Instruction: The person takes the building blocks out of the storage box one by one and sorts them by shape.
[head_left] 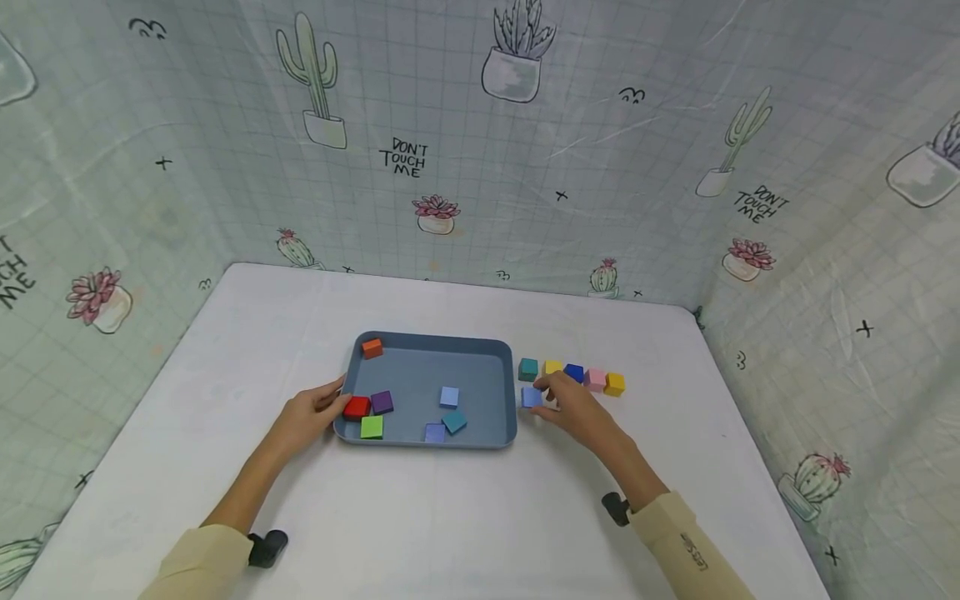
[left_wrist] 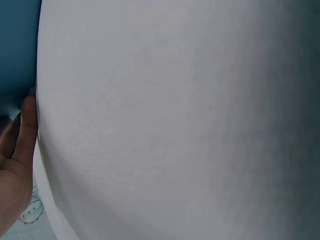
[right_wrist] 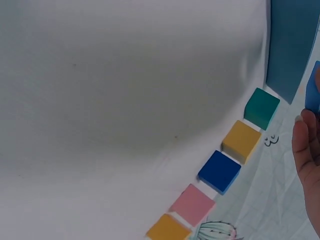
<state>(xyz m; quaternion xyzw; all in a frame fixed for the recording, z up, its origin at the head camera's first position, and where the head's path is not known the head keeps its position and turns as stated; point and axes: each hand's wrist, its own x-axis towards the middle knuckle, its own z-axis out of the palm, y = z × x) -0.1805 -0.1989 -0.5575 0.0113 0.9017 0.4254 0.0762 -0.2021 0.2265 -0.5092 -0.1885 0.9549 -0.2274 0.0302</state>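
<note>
Seven blocks [head_left: 382,402] sit in the tray [head_left: 412,367], most of them toward the near side. Left hand [head_left: 309,417] has the tray pinched at its left edge, thumb right by the red one [head_left: 357,407]. Right hand [head_left: 576,410] is pinching a light blue block [head_left: 531,397] just outside the tray's right edge, with five others [head_left: 573,372] lined up just behind it, teal through yellow.
</note>
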